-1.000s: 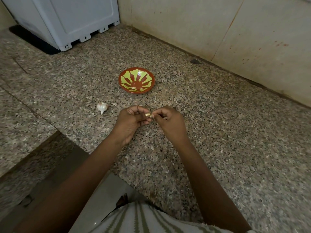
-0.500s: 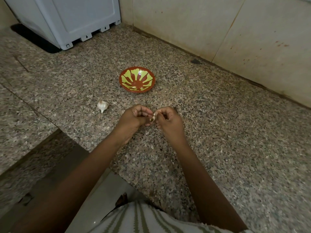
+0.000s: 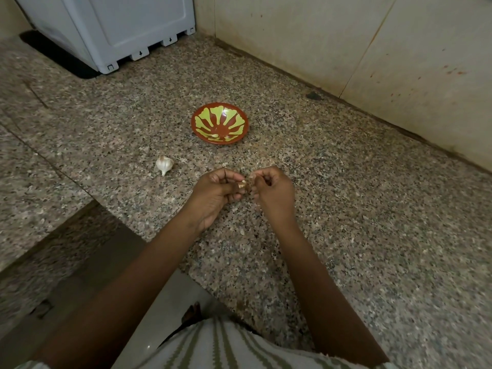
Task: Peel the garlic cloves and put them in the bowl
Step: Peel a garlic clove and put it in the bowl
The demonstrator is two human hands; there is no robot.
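As left hand (image 3: 214, 194) grips clove (image 3: 241, 185), right hand (image 3: 273, 193) pinches

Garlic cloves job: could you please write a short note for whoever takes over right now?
Left hand pinches a garlic clove; right hand pinches at its skin, which seems partly on.
Bowl sits on the granite counter beyond the hands, with one pale peeled clove inside.
Garlic bulb lies left of the hands.
Left to do: finish this clove, drop it in the bowl, then peel the bulb's cloves.
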